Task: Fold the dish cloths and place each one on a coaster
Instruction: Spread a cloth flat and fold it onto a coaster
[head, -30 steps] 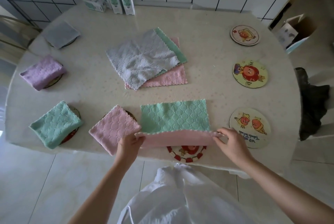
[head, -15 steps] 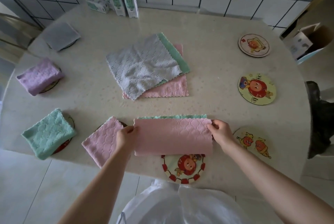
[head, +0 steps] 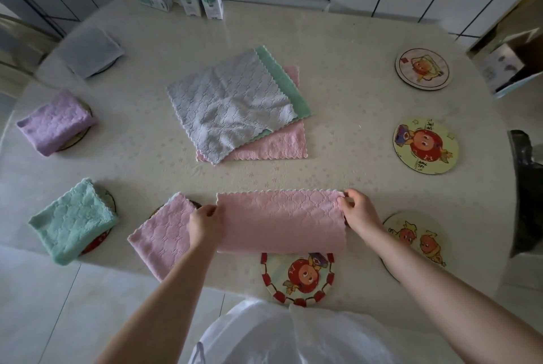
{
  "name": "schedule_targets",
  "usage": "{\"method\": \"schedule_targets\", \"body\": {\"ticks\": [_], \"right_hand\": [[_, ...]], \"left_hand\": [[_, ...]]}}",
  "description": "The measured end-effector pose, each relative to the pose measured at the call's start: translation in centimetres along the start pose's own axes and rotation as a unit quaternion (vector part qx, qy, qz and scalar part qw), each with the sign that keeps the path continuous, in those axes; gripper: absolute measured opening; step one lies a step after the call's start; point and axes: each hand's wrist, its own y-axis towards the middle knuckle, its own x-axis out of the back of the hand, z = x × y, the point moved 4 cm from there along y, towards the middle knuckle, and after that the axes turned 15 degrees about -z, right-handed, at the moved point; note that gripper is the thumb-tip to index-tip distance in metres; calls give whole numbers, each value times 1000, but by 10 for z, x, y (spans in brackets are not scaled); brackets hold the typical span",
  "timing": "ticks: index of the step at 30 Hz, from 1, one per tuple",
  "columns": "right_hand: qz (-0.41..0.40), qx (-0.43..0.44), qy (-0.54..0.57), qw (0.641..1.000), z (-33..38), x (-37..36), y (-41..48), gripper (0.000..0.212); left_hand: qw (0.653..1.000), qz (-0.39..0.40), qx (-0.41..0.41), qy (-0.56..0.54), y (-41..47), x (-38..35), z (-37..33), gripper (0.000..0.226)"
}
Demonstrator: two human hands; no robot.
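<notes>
Desk (head: 352, 164), near edge: half-folded pink cloth (head: 282, 222), long axis left–right, each short end pinched by left grip (head: 204, 225) and right grip (head: 358, 214); red-rimmed coaster (head: 296, 278) lies just nearer, partly covered.

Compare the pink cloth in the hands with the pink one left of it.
The held pink cloth is a long strip; the folded pink cloth is a compact square. The left hand and right hand pinch the held one; the folded one rests on a coaster. Both: pink quilted fabric.

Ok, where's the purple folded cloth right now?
Head view, left side: the purple cloth sits on a coaster, between the grey folded cloth and the green folded cloth.
</notes>
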Motion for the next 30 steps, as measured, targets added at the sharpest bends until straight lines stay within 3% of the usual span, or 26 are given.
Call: {"method": "schedule_targets", "body": {"ticks": [9,13,16,19,21,24,26,30], "right_hand": [[-6,-62,-19,998,0,-2,5,19],[-20,-39,-38,998,6,0,0,24],[-55,93,-100,989,15,5,-23,25],[-78,307,-178,932,16,0,-55,40],[-43,390,-185,901,15,-9,-77,46],[6,448,-203,871,12,-26,-103,64],[39,459,-217,861,6,-37,-113,73],[57,480,-245,840,-6,-47,-121,73]], "left_hand": [[1000,1,20,4,1,1,-3,33],[997,-7,-70,33,-20,9,-21,28],[983,-6,-175,46,-44,10,-22,48],[939,-40,-318,126,-62,9,-10,62],[898,6,-409,161,-79,2,-4,64],[822,140,-529,154,-107,-17,4,64],[788,184,-564,163,-119,-25,11,68],[790,184,-554,190,-121,-30,29,74]]}}
